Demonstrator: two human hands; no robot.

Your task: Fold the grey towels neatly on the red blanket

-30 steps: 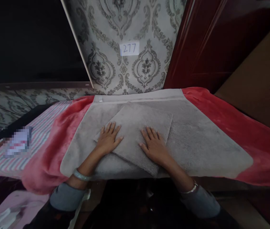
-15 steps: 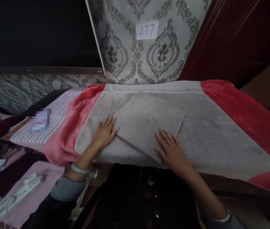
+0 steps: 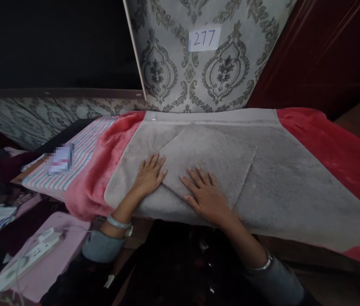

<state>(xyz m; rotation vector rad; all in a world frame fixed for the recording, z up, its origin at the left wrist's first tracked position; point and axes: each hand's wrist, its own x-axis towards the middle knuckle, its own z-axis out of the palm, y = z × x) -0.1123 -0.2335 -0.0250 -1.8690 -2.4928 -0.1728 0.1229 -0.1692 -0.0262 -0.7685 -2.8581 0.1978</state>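
Zero gripping tbh, left hand spread flat at the left corner of the gray plush square, right hand splayed over its near edge, probably keeping it smooth.

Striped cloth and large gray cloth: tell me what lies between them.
In the head view, a rumpled stretch of red plush cloth lies between the striped cloth and the large gray cloth.
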